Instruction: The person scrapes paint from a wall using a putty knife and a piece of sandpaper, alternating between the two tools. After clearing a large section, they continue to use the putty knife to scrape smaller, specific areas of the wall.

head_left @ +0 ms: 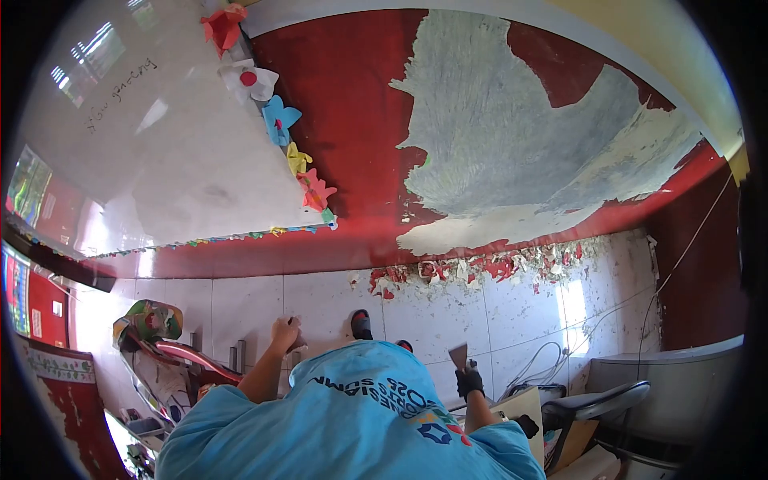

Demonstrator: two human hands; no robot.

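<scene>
Wide, flat-bladed scraper (458,354) is sitting in the clenched, black-gloved right hand (470,381), seemingly aiding control; I cannot tell whether the left hand (284,334) is gripping anything.

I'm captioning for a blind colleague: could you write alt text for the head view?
A blue-shirted person holds a scraper in their gloved right hand, facing a red wall with a large peeled patch; paint flakes litter the floor below.
</scene>
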